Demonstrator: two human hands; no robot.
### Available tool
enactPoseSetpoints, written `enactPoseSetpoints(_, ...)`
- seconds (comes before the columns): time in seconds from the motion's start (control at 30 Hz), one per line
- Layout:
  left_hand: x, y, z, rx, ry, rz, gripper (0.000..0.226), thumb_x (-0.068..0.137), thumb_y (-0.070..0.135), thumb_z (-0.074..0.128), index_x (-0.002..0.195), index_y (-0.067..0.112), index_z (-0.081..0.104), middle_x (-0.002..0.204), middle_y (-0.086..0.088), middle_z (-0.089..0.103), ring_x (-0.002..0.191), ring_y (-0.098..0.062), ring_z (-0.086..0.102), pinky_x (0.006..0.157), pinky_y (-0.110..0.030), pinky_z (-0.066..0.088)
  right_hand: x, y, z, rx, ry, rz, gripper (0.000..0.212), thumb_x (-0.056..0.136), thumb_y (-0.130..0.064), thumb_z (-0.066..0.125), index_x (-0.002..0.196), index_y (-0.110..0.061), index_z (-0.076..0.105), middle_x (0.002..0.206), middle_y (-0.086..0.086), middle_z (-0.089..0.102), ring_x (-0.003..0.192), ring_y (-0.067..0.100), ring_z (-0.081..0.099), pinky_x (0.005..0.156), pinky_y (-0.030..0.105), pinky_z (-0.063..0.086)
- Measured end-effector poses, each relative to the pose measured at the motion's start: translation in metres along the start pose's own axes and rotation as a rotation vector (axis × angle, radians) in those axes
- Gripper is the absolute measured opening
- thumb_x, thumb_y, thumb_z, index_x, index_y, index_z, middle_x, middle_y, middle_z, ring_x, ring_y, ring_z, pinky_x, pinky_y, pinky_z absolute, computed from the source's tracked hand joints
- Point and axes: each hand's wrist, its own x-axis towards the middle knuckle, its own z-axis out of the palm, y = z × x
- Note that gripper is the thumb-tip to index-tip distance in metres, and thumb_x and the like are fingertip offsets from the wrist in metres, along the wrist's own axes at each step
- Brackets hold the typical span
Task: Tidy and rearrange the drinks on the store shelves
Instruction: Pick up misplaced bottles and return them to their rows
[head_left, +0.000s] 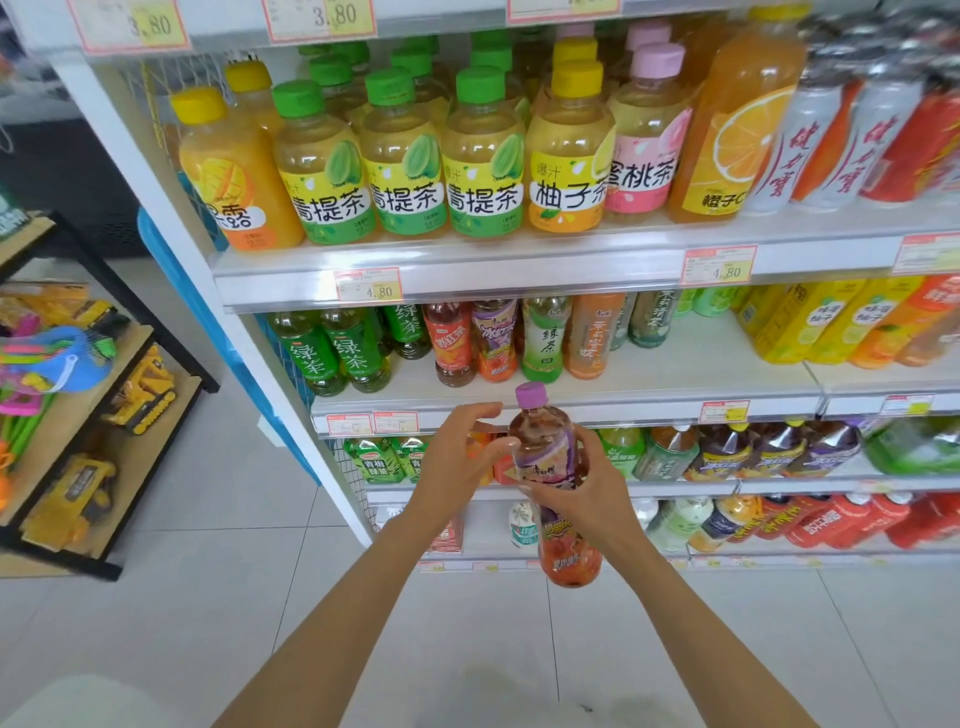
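Several white drink shelves (519, 270) over pale floor tiles (208, 597); right hand (587, 499) around purple-capped bottle (545, 441), left hand (457, 462) spread against it.

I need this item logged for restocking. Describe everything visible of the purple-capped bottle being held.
The purple-capped bottle is clear plastic and holds a reddish-brown drink. Its wrap label is purple above and orange-red below, and the cap is on. It is nearly upright, the top tilted slightly left, in front of the lower shelves and resting on nothing. The right hand grips its middle, fingers curled round the label. The left hand touches its upper side with the thumb.
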Motion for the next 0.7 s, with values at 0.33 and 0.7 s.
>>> enactPoseSetpoints(0.33,0.094,0.001,-0.004,0.293,0.13,0.023,0.073,0.075,0.033,0.074,0.134,0.008,0.039,0.13,-0.011,0.042,0.119,-0.019,0.04,0.093,-0.028,0.037,-0.011,0.008,-0.032,0.004,0.066,0.049,0.067,0.063,-0.028,0.084,0.118,-0.028,0.046,0.095,-0.017,0.061,0.085,-0.005,0.058,0.064,0.008,0.042)
enactPoseSetpoints(0.7,0.162,0.026,0.002,0.648,0.142,0.01,0.053,0.085,0.041,0.062,0.119,0.001,0.053,0.115,-0.021,0.061,0.106,-0.034,0.057,0.082,-0.038,0.046,-0.006,0.027,-0.046,-0.002,0.11,0.035,0.059,0.067,-0.02,0.082,0.11,-0.032,0.044,0.086,-0.022,0.058,0.074,-0.007,0.056,0.052,0.003,0.042)
